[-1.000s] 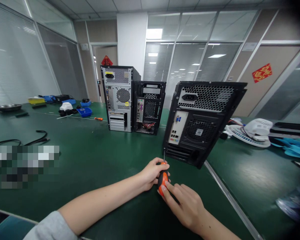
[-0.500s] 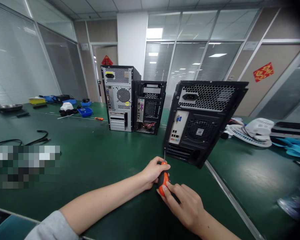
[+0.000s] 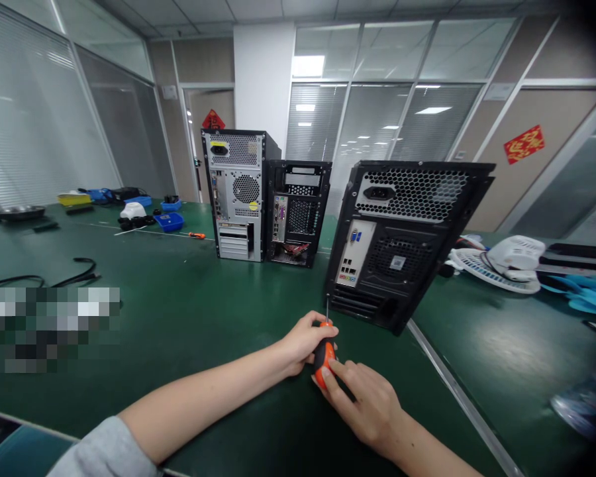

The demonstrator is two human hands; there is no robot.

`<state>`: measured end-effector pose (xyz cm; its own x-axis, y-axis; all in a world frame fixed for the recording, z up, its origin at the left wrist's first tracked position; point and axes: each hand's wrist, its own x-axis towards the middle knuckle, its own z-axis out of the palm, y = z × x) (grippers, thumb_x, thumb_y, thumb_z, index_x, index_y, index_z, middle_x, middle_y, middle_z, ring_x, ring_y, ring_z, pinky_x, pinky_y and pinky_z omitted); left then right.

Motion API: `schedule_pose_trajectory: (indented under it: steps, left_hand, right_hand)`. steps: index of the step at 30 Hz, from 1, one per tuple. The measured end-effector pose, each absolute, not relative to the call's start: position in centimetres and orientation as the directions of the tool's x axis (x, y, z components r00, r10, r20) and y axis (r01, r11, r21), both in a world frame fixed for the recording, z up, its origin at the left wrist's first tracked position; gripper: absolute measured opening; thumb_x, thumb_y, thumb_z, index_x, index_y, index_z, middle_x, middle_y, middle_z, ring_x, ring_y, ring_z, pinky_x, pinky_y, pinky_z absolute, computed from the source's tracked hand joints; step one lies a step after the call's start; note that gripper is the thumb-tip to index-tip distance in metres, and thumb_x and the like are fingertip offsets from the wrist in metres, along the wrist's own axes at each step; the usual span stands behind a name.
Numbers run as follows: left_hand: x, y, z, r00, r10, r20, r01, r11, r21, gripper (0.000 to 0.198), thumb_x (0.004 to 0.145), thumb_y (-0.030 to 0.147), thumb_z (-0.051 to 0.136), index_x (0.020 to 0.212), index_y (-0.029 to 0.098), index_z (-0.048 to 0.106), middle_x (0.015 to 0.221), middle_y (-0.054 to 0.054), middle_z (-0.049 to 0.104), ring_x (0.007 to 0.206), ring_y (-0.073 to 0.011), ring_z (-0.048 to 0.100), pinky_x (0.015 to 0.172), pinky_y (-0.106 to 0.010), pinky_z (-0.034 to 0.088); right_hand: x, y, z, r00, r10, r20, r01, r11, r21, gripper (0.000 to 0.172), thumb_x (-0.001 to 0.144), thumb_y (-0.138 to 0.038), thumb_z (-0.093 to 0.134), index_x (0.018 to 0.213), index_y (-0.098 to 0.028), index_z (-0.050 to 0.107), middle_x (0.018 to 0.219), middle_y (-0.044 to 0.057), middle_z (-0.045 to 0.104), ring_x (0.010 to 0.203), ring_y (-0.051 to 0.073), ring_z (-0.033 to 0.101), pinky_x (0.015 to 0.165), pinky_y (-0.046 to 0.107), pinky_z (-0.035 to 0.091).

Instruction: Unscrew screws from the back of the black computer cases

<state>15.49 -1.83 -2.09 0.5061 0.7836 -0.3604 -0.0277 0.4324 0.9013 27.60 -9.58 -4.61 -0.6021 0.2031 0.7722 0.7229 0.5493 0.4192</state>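
An orange and black screwdriver (image 3: 324, 358) points away from me, its thin metal shaft reaching the lower left edge of a black computer case (image 3: 411, 258). Around the front of the handle my left hand (image 3: 302, 342) is closed, thumb on top. My right hand (image 3: 365, 401) grips the handle's rear end between thumb and fingers. The case's back panel faces me, with a honeycomb grille on top, a port plate at left and a fan vent. Whether the tip sits in a screw is too small to tell.
A silver-backed computer tower (image 3: 238, 199) and a smaller black one (image 3: 300, 218) stand behind, side by side. Farther left are a blue tray (image 3: 169, 222), another screwdriver (image 3: 197, 236) and black cables (image 3: 74, 273). White fan parts (image 3: 511, 262) and blue blades (image 3: 586, 293) lie at right.
My right hand's fingers have shifted slightly on the screwdriver handle. My left hand and the computer cases stay in place.
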Motion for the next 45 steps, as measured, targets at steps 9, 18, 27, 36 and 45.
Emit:
schedule_pose_trajectory:
  steps: [9, 18, 27, 36, 45]
  left_hand:
    - [15.6, -1.3, -2.5, 0.515, 0.782, -0.352, -0.083, 0.453, 0.888, 0.016, 0.082, 0.018, 0.052, 0.098, 0.018, 0.049, 0.057, 0.002, 0.058, 0.043, -0.0086, 0.051, 0.048, -0.020, 0.040]
    - [14.9, -0.7, -2.3, 0.669, 0.629, -0.396, -0.169, 0.647, 0.743, 0.028, 0.091, 0.026, 0.040, 0.110, 0.011, 0.055, 0.077, -0.006, 0.065, 0.056, -0.0132, 0.063, 0.056, -0.024, 0.046]
    - [14.6, -0.7, -2.9, 0.716, 0.630, -0.301, -0.250, 0.634, 0.732, 0.024, 0.093, 0.022, 0.040, 0.109, 0.011, 0.054, 0.074, -0.005, 0.061, 0.061, -0.0149, 0.064, 0.063, -0.029, 0.050]
    - [14.8, -0.4, -3.7, 0.692, 0.665, -0.281, -0.232, 0.574, 0.786, 0.021, 0.089, 0.026, 0.050, 0.104, 0.013, 0.056, 0.074, -0.003, 0.060, 0.058, -0.0124, 0.062, 0.059, -0.025, 0.047]
    - [15.0, -0.6, -3.6, 0.666, 0.687, -0.292, -0.166, 0.518, 0.839, 0.024, 0.084, 0.035, 0.058, 0.097, 0.015, 0.057, 0.070, -0.002, 0.059, 0.055, -0.0087, 0.056, 0.055, -0.020, 0.042]
  right_hand:
    - [28.4, -9.9, -3.1, -0.771, 0.299, 0.563, 0.608, 0.608, 0.510, 0.039, 0.088, -0.009, 0.033, 0.114, -0.018, 0.061, 0.111, 0.008, 0.067, 0.087, 0.017, 0.059, 0.067, 0.029, 0.046]
    - [28.9, -10.2, -2.3, -0.783, 0.293, 0.549, 0.599, 0.592, 0.539, 0.036, 0.091, -0.013, 0.034, 0.108, -0.018, 0.065, 0.116, 0.005, 0.068, 0.081, 0.019, 0.062, 0.055, 0.030, 0.045]
    - [28.9, -10.2, -2.0, -0.772, 0.279, 0.571, 0.611, 0.577, 0.543, 0.036, 0.088, -0.011, 0.036, 0.108, -0.017, 0.066, 0.110, 0.008, 0.069, 0.076, 0.017, 0.059, 0.055, 0.030, 0.043]
    - [28.9, -10.1, -2.6, -0.752, 0.249, 0.610, 0.622, 0.573, 0.534, 0.034, 0.085, -0.008, 0.038, 0.103, -0.014, 0.067, 0.103, 0.012, 0.070, 0.071, 0.015, 0.057, 0.055, 0.028, 0.042]
    - [28.7, -10.2, -2.6, -0.710, 0.246, 0.660, 0.657, 0.569, 0.495, 0.029, 0.087, -0.007, 0.039, 0.096, -0.012, 0.066, 0.092, 0.013, 0.070, 0.062, 0.013, 0.055, 0.053, 0.026, 0.040]
